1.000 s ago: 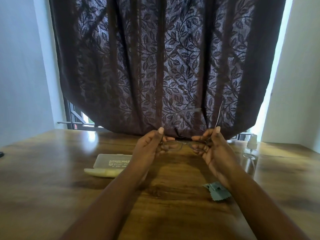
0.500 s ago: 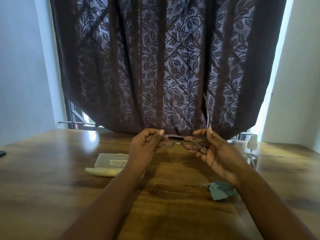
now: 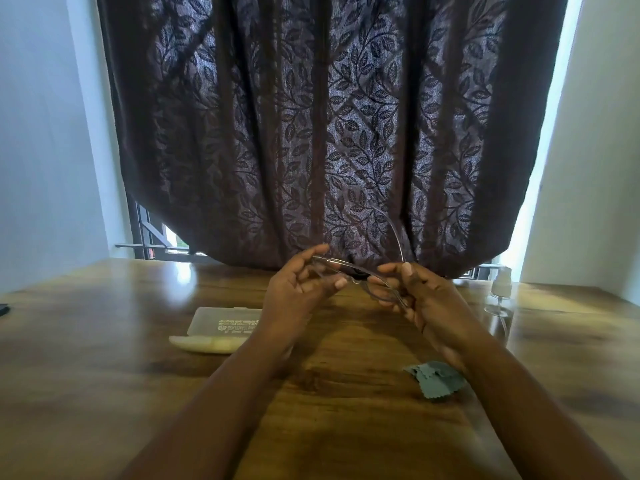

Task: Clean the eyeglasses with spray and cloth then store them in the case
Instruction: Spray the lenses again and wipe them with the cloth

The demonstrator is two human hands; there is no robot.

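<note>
Head view, looking down at a wooden bench [image 3: 104, 393] set before a dark, leaf-patterned curtain [image 3: 329, 126]. Both hands are raised above the bench, holding a pair of thin-framed eyeglasses [image 3: 360, 277] between them. The left hand [image 3: 294, 292] has its fingers curled round one end of the frame; the right hand [image 3: 415, 296] pinches the other end. One temple arm of the eyeglasses stands up above the right hand, against the curtain.

Compared with a second ago, the frame has turned — it was held level and facing the camera, and it now slants down toward the right hand, with the upright temple swung nearer the middle. This reads as folding the temples or looking the lenses over, though which one cannot be told.

On the bench, the open case [image 3: 221, 322] lies just left of the left forearm. The blue-grey cloth [image 3: 436, 379] sits crumpled beside the right forearm. The clear spray bottle [image 3: 500, 289] stands further right, near the far edge — neither is being touched.
</note>
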